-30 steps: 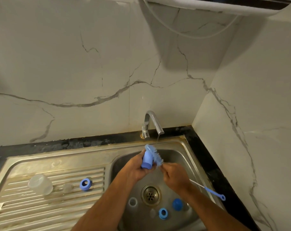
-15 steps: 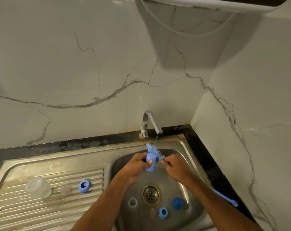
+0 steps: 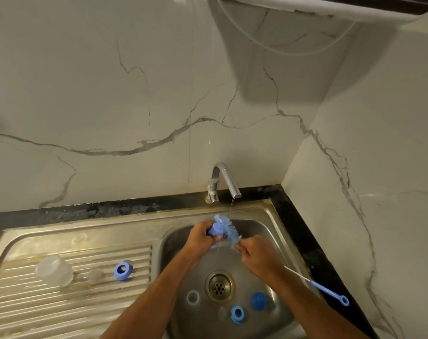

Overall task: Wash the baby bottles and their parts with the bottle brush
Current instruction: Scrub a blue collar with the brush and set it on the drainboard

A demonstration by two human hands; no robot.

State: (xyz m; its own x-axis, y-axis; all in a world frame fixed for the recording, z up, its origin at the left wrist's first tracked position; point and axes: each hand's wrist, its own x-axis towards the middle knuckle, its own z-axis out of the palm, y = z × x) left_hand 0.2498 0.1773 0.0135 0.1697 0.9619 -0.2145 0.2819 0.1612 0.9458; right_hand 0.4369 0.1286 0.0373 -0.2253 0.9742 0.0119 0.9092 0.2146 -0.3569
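While my left hand (image 3: 203, 234) grips the blue bottle part (image 3: 214, 230) under the tap's (image 3: 224, 182) trickle at the sink's (image 3: 269, 216) back edge, my right hand (image 3: 255, 255) pinches the bottle brush (image 3: 228, 228); I'd twist bristles fully around it.

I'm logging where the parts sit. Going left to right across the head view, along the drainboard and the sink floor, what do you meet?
Clear dome cap → small clear teat → blue ring on the drainboard → clear ring → drain → blue ring in the sink → blue cap.
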